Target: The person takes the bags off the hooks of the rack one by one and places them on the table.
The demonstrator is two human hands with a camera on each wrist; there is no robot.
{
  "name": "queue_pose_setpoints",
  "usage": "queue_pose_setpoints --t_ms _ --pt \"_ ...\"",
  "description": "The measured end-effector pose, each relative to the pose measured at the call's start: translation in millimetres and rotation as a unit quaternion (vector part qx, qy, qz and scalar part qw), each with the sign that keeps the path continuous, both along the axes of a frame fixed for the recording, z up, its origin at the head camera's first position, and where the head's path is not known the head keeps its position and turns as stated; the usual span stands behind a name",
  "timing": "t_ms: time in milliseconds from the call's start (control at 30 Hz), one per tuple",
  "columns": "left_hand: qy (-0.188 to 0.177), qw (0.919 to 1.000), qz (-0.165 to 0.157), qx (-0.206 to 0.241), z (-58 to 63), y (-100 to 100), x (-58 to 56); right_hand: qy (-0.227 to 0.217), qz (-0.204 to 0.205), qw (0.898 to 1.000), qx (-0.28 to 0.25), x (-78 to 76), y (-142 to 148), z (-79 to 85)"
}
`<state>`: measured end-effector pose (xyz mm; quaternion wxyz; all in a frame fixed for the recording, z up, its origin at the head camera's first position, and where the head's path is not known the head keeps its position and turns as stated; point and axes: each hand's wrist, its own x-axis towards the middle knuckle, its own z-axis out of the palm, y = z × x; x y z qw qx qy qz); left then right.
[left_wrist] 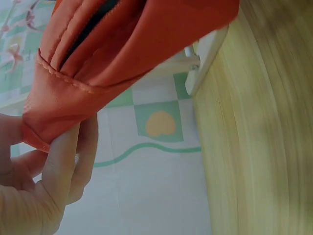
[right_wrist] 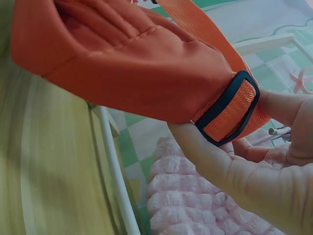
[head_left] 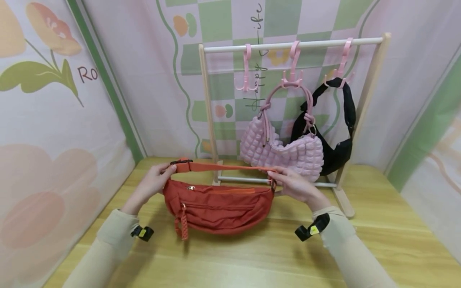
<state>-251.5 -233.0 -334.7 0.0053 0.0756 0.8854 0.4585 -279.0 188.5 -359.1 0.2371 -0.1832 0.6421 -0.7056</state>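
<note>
1. Holding up the red bag is taking two hands, one at each end. Its round belly is hanging down, and it seems to be staying just above the wooden table, in front of the rack.
2. The left hand is pinching the bag's end near the black buckle. Its thumb and fingers are bending around the cloth, so there is no wide gap between them.
3. The right hand is gripping the other end by the black loop. Its thumb is sitting on one side and a finger is reaching under the other.
4. The orange strap is running along the top from hand to hand, and it is looking nearly straight. For a good hold, both hands should be pulling softly and evenly, so the strap is not sagging or twisting.
5. Both ends should be staying level too, or the bag could be tipping to one side. The braided zip pull is dangling in front, so fingers should be steering around it.
6. The puffy pink bag is hanging close behind the right hand, with the black bag behind it. Going slowly should be helping that hand avoid bumping them.
</note>
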Motion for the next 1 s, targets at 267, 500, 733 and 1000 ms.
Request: queue_pose_setpoints --t_ms 267,500,733,1000 --pt "0.013 0.9976 0.001 -0.068 -2.9 -5 0.4 -0.003 -0.009 0.999 0.038 -3.0 -4 -8.2" --pt "0.029 0.9924 0.001 -0.12 -3.7 -8 0.1 -0.02 -0.013 0.997 0.071 -4.8 -9 -13.2" --pt "-0.023 0.9964 -0.004 -0.082 -5.9 -14 -3.6 -0.031 -0.009 0.996 0.087 -5.1 -13 -15.9" --pt "-0.084 0.9957 -0.007 -0.038 -17.2 -19 -8.8 -0.047 -0.011 0.995 0.088 -4.6 -19 -23.8"
